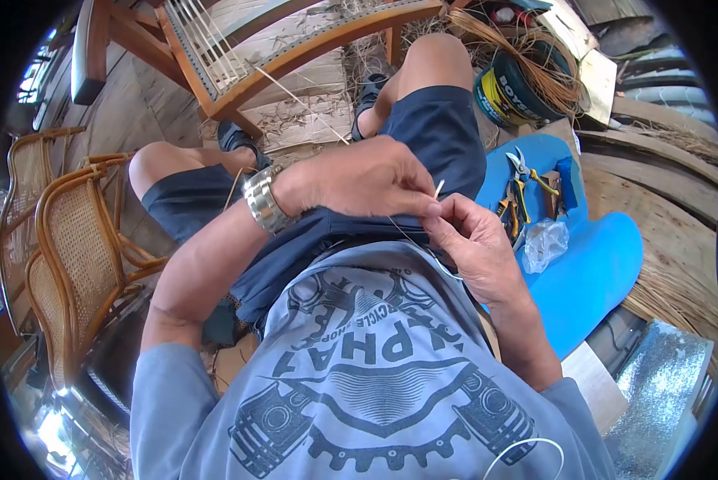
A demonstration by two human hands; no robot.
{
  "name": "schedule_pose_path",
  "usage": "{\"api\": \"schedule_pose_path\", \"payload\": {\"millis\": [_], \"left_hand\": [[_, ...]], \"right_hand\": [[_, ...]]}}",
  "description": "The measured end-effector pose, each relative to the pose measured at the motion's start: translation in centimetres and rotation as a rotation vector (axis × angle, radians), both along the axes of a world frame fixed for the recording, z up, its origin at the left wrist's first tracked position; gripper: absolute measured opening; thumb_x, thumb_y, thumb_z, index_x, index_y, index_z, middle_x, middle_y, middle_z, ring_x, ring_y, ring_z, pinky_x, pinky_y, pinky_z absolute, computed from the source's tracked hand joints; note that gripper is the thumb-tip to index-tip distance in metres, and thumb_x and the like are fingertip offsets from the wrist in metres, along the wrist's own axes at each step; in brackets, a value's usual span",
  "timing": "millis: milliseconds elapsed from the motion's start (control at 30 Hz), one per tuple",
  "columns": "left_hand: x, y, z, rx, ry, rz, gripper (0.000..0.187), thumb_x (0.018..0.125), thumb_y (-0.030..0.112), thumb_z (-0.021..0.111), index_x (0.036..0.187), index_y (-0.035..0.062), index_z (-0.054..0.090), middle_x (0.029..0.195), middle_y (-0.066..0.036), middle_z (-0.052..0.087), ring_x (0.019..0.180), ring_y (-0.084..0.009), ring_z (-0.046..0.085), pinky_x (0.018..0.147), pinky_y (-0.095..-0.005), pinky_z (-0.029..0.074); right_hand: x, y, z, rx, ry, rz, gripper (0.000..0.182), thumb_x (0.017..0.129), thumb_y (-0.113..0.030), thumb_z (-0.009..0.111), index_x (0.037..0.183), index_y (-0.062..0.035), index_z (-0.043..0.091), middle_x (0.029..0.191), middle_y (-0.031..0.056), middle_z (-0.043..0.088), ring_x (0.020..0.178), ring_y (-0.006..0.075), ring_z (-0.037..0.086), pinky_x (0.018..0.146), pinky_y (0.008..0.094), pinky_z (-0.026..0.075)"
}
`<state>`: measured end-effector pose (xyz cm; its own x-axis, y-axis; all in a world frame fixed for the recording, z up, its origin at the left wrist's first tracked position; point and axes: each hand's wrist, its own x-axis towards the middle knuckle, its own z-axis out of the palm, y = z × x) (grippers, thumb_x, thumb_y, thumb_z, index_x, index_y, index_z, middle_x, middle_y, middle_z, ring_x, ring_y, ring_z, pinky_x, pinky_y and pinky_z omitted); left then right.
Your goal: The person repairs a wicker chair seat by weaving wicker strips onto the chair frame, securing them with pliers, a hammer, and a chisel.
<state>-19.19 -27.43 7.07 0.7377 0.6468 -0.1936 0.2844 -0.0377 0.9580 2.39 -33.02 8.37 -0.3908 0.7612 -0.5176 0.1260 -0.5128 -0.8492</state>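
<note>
My left hand, with a metal watch at its wrist, pinches a thin pale cane strand. My right hand meets it fingertip to fingertip in front of my lap, closed on the same strand. A short pale end sticks up between the fingers. Another length of strand runs from the wooden chair frame down behind my left hand. Thin strand also hangs below the hands, and a pale loop lies over my shirt. Parallel strands are strung across the frame.
On the blue plastic seat at right lie pruning shears, pliers and a clear plastic bag. A dark bucket holds coiled cane. Cane-backed chairs stand at left.
</note>
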Motion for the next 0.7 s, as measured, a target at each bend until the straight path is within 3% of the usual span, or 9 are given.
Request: {"api": "schedule_pose_path", "payload": {"millis": [67,133,200,333,700], "left_hand": [[0.0,0.4,-0.4,-0.09,-0.039,0.055,0.03,0.094,0.028,0.07,0.101,-0.0002,0.075,0.08,-0.006,0.071,0.073,-0.0102,0.063,0.068,-0.0257,0.049],[0.0,0.9,-0.1,-0.167,-0.034,0.104,0.025,0.094,0.024,0.069,0.1,-0.0005,0.074,0.077,0.0,0.067,0.071,-0.0047,0.057,0.066,-0.021,0.046],[0.3,0.8,-0.2,-0.206,-0.086,0.135,0.025,0.094,0.024,0.069,0.1,-0.0007,0.073,0.077,0.0,0.066,0.071,-0.0046,0.056,0.065,-0.0209,0.045],[0.9,0.8,-0.4,-0.234,-0.201,0.205,0.023,0.094,0.022,0.069,0.098,-0.0009,0.071,0.075,0.001,0.064,0.07,-0.0041,0.055,0.064,-0.021,0.043],[1.7,2.6,0.1,-0.238,-0.095,0.062,0.02,0.095,0.02,0.068,0.094,-0.0007,0.069,0.078,0.0,0.065,0.072,-0.0044,0.057,0.064,-0.0216,0.045]], "right_hand": [[0.3,0.0,0.0,-0.114,0.033,-0.054,0.011,0.097,-0.014,0.066,0.098,-0.0037,0.062,0.077,-0.0037,0.057,0.058,0.0007,0.044,0.05,0.0179,0.034],[0.5,0.0,0.0,-0.133,0.03,-0.117,0.012,0.095,-0.012,0.068,0.099,-0.0021,0.062,0.079,-0.0035,0.059,0.062,0.0008,0.047,0.053,0.0175,0.036],[0.8,0.1,0.1,-0.153,0.027,-0.178,0.013,0.094,-0.01,0.069,0.099,-0.0004,0.062,0.081,-0.0033,0.06,0.066,0.0009,0.049,0.055,0.0171,0.038],[1.1,0.3,0.3,-0.281,0.201,-0.296,0.012,0.09,-0.006,0.07,0.097,-0.0033,0.061,0.076,-0.0037,0.057,0.058,0.0012,0.044,0.049,0.0177,0.033],[1.6,-0.2,-1.3,-0.265,0.278,-0.424,0.006,0.091,-0.006,0.07,0.096,-0.0024,0.067,0.076,-0.0031,0.06,0.057,0.0008,0.045,0.048,0.0187,0.032]]}}
